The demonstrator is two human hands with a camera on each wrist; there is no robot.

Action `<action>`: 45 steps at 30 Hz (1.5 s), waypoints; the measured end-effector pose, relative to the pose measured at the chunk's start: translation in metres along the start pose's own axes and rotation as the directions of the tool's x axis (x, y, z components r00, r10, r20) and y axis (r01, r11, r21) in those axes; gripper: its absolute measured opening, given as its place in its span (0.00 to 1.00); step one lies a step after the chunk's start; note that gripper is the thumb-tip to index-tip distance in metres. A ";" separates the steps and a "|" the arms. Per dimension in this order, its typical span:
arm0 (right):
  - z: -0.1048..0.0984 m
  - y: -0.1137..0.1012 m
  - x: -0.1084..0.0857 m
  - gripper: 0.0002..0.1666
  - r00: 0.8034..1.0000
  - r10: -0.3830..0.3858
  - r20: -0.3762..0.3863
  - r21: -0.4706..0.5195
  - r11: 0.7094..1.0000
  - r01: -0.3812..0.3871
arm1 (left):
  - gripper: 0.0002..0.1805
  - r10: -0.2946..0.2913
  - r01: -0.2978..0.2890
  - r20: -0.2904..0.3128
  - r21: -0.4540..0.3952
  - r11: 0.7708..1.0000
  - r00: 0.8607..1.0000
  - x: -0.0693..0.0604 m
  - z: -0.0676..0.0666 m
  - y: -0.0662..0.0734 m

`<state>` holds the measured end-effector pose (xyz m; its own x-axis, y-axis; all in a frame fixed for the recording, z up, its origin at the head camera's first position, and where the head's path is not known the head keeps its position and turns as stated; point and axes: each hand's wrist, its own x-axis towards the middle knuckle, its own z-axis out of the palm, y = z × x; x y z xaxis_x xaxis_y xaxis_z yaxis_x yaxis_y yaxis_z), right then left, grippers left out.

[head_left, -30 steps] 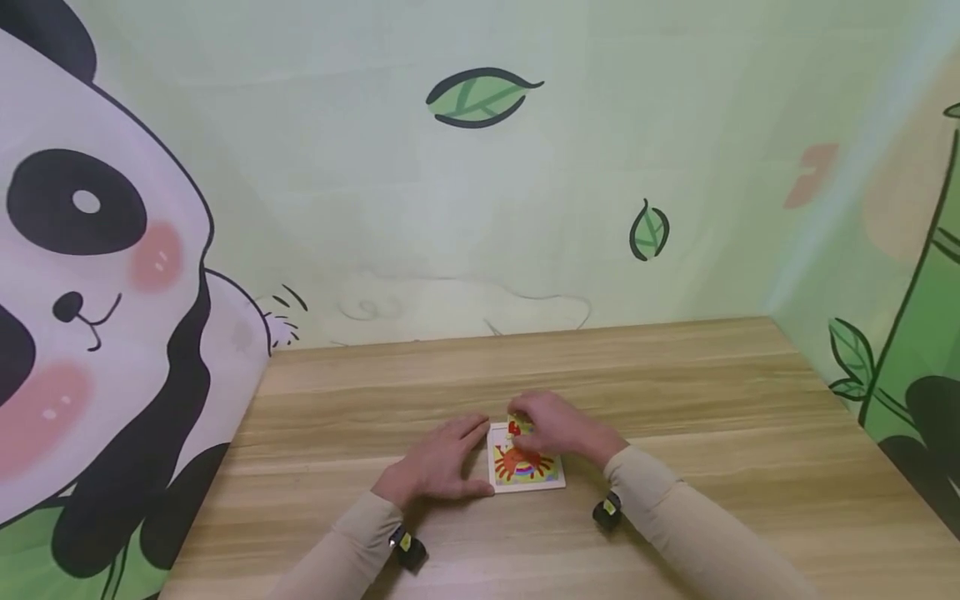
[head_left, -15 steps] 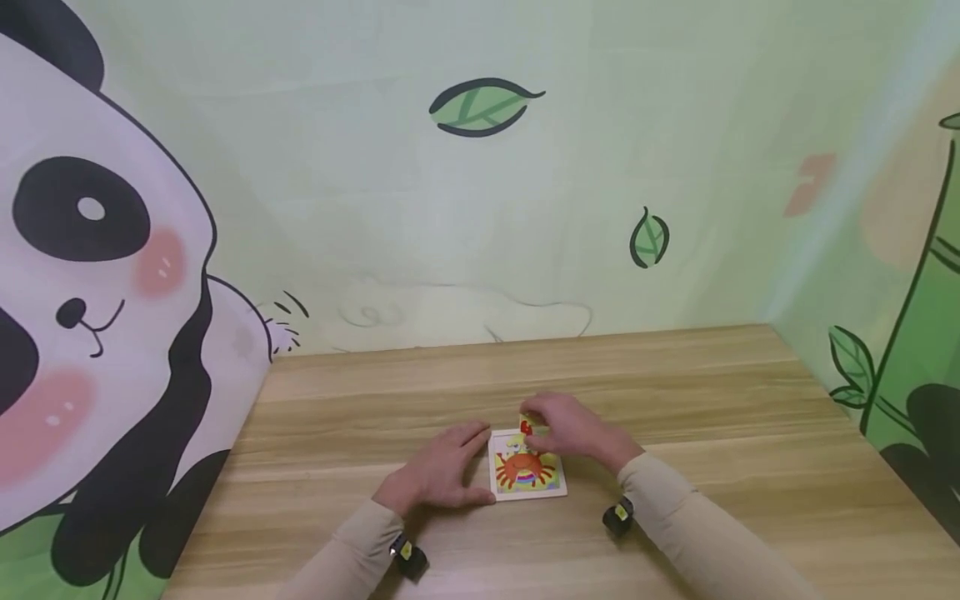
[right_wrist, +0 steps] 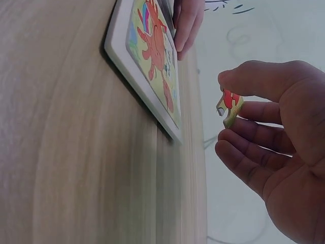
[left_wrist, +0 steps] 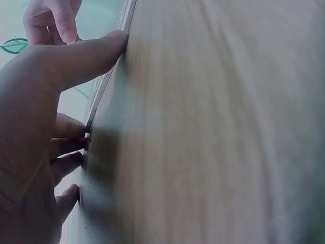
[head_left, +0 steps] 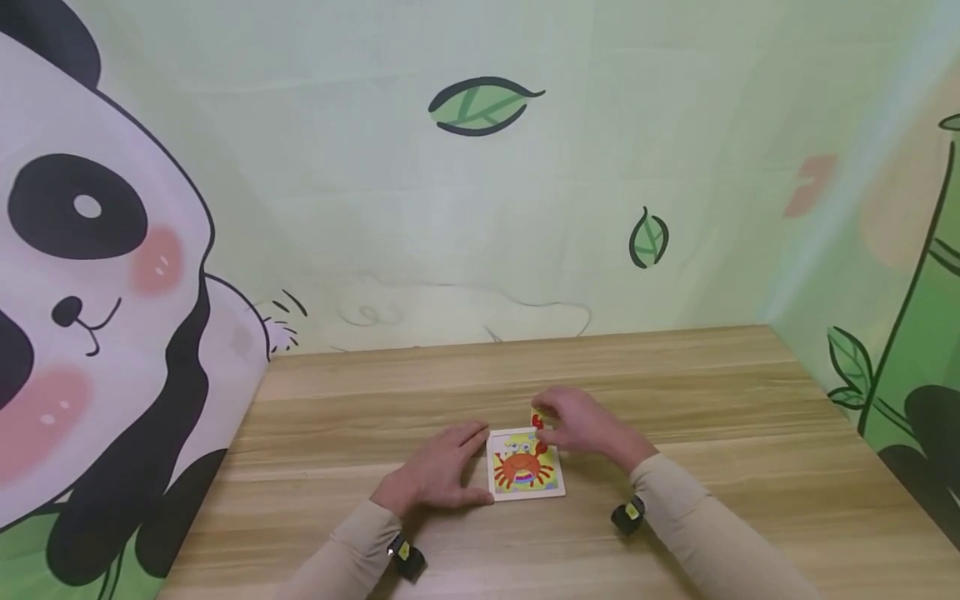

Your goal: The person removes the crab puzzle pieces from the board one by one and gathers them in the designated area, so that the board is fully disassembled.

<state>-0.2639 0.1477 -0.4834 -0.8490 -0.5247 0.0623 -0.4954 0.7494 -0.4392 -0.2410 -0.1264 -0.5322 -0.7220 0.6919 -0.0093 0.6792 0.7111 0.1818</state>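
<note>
Leftmost, a painted panda (head_left: 97, 233) fills the wall; next, the left hand (head_left: 438, 468), its grip relaxed and holding nothing, touches the left edge of a crab puzzle (head_left: 522, 471) lying flat on the surface (head_left: 337, 400). Rightward, the right hand (head_left: 583, 425) pinches a red-and-yellow piece (right_wrist: 233, 103) near the far right corner.

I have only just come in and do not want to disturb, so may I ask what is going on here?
A person is handling a small crab puzzle on a wooden table. The left hand rests against the left edge of the puzzle board. The right hand pinches a piece with red on it, raised near the board's far right corner. At this moment that piece is not in the board.
</note>
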 end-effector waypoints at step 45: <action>-0.013 0.030 -0.028 0.24 0.995 -0.016 -0.096 -0.025 1.000 0.013 | 0.55 -0.024 0.024 0.015 -0.018 1.000 1.000 -0.001 -0.003 0.004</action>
<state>-0.2573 0.1908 -0.4867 -0.8547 -0.4955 0.1548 -0.5113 0.7521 -0.4158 -0.2379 -0.1250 -0.5290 -0.7361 0.6762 -0.0281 0.6589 0.7255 0.1988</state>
